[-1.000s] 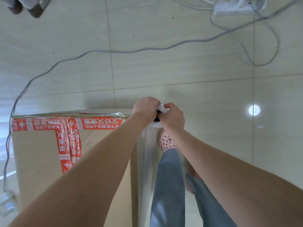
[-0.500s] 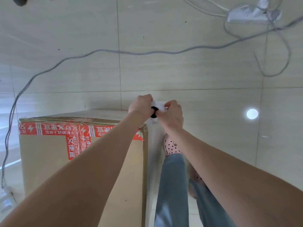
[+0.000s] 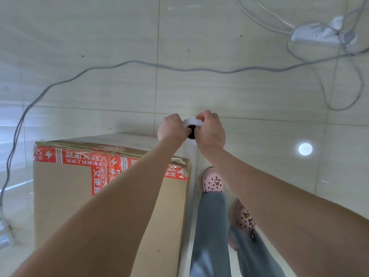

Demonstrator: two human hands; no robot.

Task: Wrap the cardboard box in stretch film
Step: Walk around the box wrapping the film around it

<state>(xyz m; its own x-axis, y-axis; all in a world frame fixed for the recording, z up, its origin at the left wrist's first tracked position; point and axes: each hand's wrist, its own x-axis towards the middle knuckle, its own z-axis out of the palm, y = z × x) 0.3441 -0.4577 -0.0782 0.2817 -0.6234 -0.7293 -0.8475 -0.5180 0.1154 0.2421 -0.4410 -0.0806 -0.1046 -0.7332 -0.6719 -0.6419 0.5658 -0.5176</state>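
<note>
The cardboard box (image 3: 65, 196) now reaches further right in the frame. The left hand (image 3: 172, 128), right hand (image 3: 211, 132) and film roll (image 3: 192, 122) sit slightly higher. The power strip (image 3: 317, 35) lies lower, at upper right.

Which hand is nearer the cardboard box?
Left. The left hand grips the film roll just beyond a corner of the cardboard box; the right hand grips it farther right.

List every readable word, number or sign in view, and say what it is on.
"又好又便宜": white, upside down, on the red tape of the cardboard box, beside lightning-bolt signs.
Smaller characters on that tape: too blurred to read.
Nothing else carries legible text.
</note>
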